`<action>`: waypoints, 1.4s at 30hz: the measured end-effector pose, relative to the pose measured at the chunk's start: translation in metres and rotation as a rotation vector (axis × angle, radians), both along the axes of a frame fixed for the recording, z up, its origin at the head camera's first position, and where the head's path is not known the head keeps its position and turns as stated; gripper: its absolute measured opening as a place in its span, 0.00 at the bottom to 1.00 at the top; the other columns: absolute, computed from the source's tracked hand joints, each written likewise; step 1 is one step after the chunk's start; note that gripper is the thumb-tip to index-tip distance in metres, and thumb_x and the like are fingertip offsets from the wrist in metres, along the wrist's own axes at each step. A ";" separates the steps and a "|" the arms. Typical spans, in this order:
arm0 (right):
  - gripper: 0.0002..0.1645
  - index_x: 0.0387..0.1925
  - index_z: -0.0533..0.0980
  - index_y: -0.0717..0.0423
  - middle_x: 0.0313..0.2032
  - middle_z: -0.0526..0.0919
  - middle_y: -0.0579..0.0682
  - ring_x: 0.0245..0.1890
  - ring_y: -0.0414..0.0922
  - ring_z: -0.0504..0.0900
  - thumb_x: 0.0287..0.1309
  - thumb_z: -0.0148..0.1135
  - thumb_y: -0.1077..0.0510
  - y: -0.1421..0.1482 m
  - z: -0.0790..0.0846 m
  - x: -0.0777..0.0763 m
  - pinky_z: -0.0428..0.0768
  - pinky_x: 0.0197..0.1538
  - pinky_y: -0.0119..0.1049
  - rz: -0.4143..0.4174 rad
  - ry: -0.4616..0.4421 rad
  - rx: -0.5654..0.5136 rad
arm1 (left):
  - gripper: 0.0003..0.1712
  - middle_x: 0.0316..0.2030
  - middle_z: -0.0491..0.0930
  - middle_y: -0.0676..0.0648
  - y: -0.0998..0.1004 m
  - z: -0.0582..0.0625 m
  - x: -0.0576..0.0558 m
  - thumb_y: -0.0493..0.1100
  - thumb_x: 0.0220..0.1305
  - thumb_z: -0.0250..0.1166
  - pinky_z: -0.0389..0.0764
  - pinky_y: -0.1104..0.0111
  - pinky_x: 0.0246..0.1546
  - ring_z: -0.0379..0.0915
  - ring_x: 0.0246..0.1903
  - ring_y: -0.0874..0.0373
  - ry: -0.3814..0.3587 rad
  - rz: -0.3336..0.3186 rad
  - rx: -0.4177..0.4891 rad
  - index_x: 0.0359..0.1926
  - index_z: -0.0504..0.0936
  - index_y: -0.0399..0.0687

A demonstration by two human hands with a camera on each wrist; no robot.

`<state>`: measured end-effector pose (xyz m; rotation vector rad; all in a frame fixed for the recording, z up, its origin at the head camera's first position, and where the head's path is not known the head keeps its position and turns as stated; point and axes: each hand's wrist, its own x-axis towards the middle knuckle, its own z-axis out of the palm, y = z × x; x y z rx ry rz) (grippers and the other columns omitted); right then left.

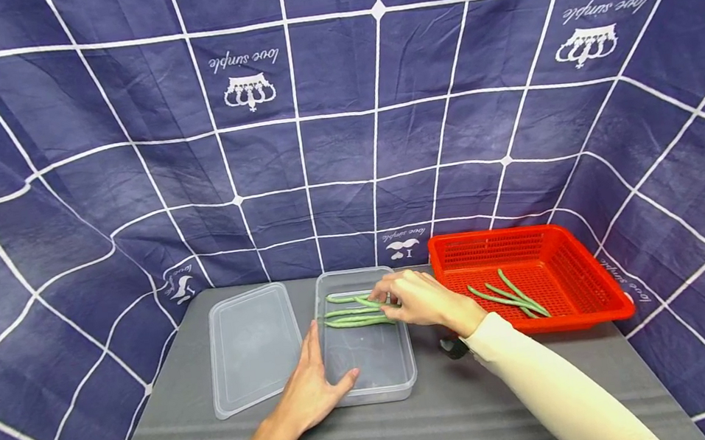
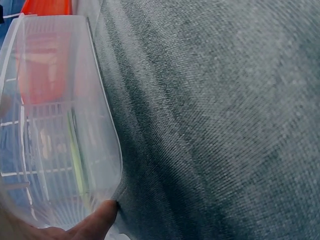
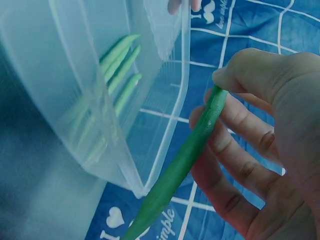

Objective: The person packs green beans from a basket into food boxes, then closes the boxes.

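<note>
A clear plastic container (image 1: 375,395) stands on the grey cloth in front of me. Several green beans (image 3: 119,62) lie side by side on its bottom, toward the far half. Between thumb and fingers my right hand (image 1: 419,299) pinches another green bean (image 3: 182,155), held over the container in the head view; its lower end runs out of the right wrist view. My left hand (image 1: 311,393) rests against the container's left side, fingers extended along the wall. Its thumb (image 2: 104,216) touches the container near the front corner.
Left of the container lies a flat translucent lid (image 1: 255,352). On the right, a red slotted basket (image 1: 592,292) holds several more green beans (image 1: 510,296). A blue cloth with white grid lines (image 1: 343,147) hangs behind and at both sides.
</note>
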<state>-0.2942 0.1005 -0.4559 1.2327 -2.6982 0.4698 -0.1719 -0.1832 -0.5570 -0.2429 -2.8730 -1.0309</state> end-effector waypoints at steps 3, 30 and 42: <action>0.18 0.59 0.93 0.38 0.48 0.94 0.37 0.40 0.38 0.92 0.71 0.80 0.54 -0.009 -0.001 -0.002 0.86 0.39 0.35 0.005 -0.012 0.012 | 0.76 0.92 0.56 0.29 0.000 0.000 0.001 0.71 0.71 0.78 0.80 0.37 0.79 0.69 0.85 0.27 -0.015 0.009 0.001 0.95 0.44 0.36; 0.17 0.57 0.94 0.40 0.45 0.96 0.37 0.42 0.38 0.92 0.70 0.79 0.57 -0.058 -0.020 -0.016 0.88 0.46 0.38 0.047 -0.131 0.030 | 0.76 0.90 0.59 0.29 -0.001 -0.002 0.000 0.71 0.70 0.79 0.85 0.36 0.72 0.75 0.81 0.28 -0.013 0.033 0.006 0.96 0.43 0.39; 0.17 0.56 0.93 0.41 0.42 0.94 0.35 0.39 0.32 0.88 0.68 0.80 0.58 -0.069 -0.028 -0.020 0.88 0.44 0.37 0.044 -0.182 0.048 | 0.77 0.90 0.59 0.28 0.000 -0.001 0.001 0.72 0.70 0.78 0.85 0.36 0.72 0.73 0.82 0.26 -0.018 0.024 0.005 0.96 0.43 0.38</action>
